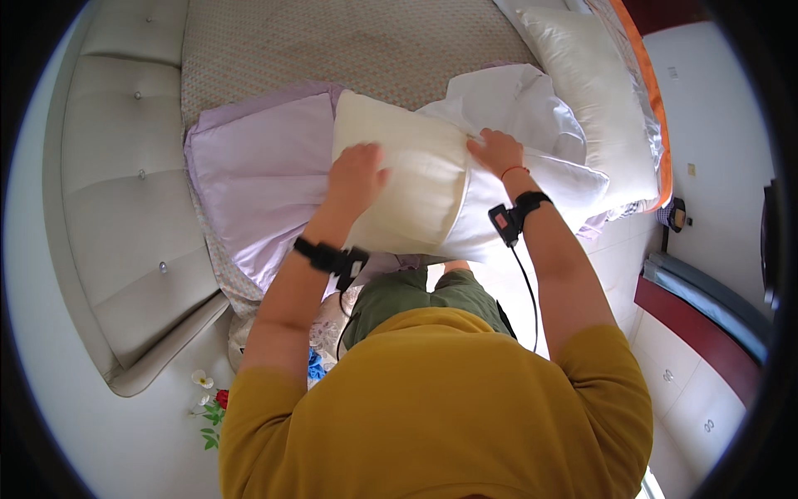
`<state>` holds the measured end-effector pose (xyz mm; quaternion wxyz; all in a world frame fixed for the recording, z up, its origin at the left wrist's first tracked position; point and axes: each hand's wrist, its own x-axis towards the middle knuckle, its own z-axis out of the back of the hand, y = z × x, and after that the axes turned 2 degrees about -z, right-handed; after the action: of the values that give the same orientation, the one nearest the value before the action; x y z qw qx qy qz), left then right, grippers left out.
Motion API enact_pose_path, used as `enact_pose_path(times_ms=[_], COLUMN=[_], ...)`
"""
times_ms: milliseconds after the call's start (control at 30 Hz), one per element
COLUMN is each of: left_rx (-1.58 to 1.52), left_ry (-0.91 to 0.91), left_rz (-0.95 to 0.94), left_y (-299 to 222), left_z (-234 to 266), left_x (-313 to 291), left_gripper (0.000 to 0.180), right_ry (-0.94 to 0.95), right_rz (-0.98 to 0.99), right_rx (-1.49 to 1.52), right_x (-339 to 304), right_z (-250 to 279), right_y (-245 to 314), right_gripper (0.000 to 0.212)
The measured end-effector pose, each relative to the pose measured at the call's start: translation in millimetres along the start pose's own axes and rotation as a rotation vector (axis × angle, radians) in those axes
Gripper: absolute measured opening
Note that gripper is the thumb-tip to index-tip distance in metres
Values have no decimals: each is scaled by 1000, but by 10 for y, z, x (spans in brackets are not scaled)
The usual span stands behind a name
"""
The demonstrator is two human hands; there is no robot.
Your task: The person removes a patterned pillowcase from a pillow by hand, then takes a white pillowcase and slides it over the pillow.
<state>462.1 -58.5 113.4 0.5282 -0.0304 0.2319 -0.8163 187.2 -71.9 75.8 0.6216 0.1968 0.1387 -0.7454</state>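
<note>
A cream pillow (pixel 399 170) lies across the near edge of the bed, its right part inside a white pillowcase (pixel 490 220). My right hand (pixel 499 154) is closed on the pillowcase's edge where it meets the pillow. Over the pillow's left part is my left hand (pixel 357 176), slightly blurred, its thumb apart from loosely bent fingers and nothing seen in it. A pale lilac satin cloth (pixel 262 158) spreads to the left of the pillow. Loose white fabric (pixel 515 100) bunches up beyond my right hand.
The bed (pixel 332 46) has a patterned cover and a tufted grey headboard (pixel 125 175) on the left. A second cream pillow (pixel 590 100) lies at the right. Artificial flowers (pixel 216 403) stand at lower left. A red-edged bench (pixel 698 312) is at the right.
</note>
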Motion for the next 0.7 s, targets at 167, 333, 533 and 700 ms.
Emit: enact_pose_path(times_ms=[167, 333, 533, 700], left_rx=[36, 7, -34, 116], left_ry=[-356, 3, -159, -277], left_rz=[-344, -344, -358, -224], left_y=[-448, -630, -380, 360], left_z=[-364, -381, 481, 431], left_x=[431, 192, -69, 347], left_gripper=[36, 39, 35, 39], right_ry=[-268, -293, -197, -260], right_rz=[123, 39, -352, -254], right_rx=[-38, -259, -332, -338], right_x=[-514, -665, -736, -438], right_z=[23, 37, 266, 156], right_y=[64, -387, -1017, -774], right_gripper=[23, 21, 22, 21])
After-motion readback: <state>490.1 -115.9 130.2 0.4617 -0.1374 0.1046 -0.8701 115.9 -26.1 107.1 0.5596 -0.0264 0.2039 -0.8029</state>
